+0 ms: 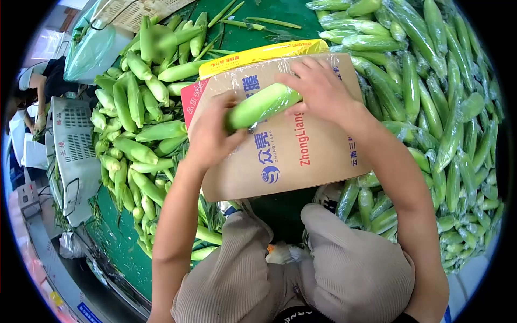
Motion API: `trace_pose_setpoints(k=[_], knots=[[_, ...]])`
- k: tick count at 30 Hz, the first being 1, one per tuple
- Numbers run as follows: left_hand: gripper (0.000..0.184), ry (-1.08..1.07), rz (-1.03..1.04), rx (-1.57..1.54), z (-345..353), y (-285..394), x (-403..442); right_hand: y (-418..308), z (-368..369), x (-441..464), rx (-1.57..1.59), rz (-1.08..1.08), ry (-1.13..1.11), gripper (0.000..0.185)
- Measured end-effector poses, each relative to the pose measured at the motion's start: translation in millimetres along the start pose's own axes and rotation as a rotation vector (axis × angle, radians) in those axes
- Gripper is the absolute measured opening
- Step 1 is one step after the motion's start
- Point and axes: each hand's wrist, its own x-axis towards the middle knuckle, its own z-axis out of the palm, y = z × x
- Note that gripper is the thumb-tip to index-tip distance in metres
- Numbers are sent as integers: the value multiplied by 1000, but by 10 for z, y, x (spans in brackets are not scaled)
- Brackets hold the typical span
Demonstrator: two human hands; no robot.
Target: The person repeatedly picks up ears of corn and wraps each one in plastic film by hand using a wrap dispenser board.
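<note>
A green corn ear, shiny with clear film, lies slantwise between my two hands above a brown cardboard box with blue and red print. My left hand is curled round its lower left end, slightly blurred. At the upper right end, my right hand grips the ear with fingers and thumb. A yellow printed box sits at the far edge of the cardboard. Unwrapped ears in husks are heaped on the left. Film-wrapped ears fill the right side.
White plastic crates stand at the left edge, and another lies at the top left beside a pale green plastic bag. Loose leaves lie on the green floor. Another person's arm shows at the far left.
</note>
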Motion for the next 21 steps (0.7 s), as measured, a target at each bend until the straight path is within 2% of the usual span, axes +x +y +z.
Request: trace_pose_setpoints(k=[1,3,4,5,7,8,9,11,13,14,15,17,18,19,20,21], knots=[[80,237,-102,-195,66,-156,-220,24,9,41,21,-28,-29,71],[99,407,-112,-38,47,-443,-583,46,96,-51,62,19,52,68],[105,289,-83,233,1,-384,-619,54,141,-101,84,40,94,66],[91,254,-32,318,27,-309,-634,64,158,-140,71,57,145,65],[67,187,-134,499,-2,-260,-567,35,133,-243,42,80,199,62],[50,248,14,576,4,-202,-490,1,119,-285,25,93,207,61],[36,197,60,576,-11,-186,-436,-40,95,-306,5,106,189,60],[22,236,-26,478,79,-411,-443,-81,26,-360,-10,127,129,59],[17,481,-104,276,148,-452,-520,-89,-37,-444,10,156,40,59],[15,594,-146,169,198,-429,-620,-63,-100,-465,50,99,-59,58],[13,579,-254,5,258,-342,-803,-41,-192,-490,93,42,-163,58],[15,753,-42,-366,418,-146,-1032,-79,-272,-504,179,-49,-343,58],[15,780,-23,-405,428,-13,-1096,-168,-279,-498,226,-77,-420,58],[18,778,12,-357,431,82,-1120,-269,-286,-473,275,-111,-502,58],[25,610,118,-79,407,123,-1086,-386,-303,-411,274,-128,-606,60],[33,436,220,198,379,140,-999,-451,-298,-403,235,-126,-558,61]])
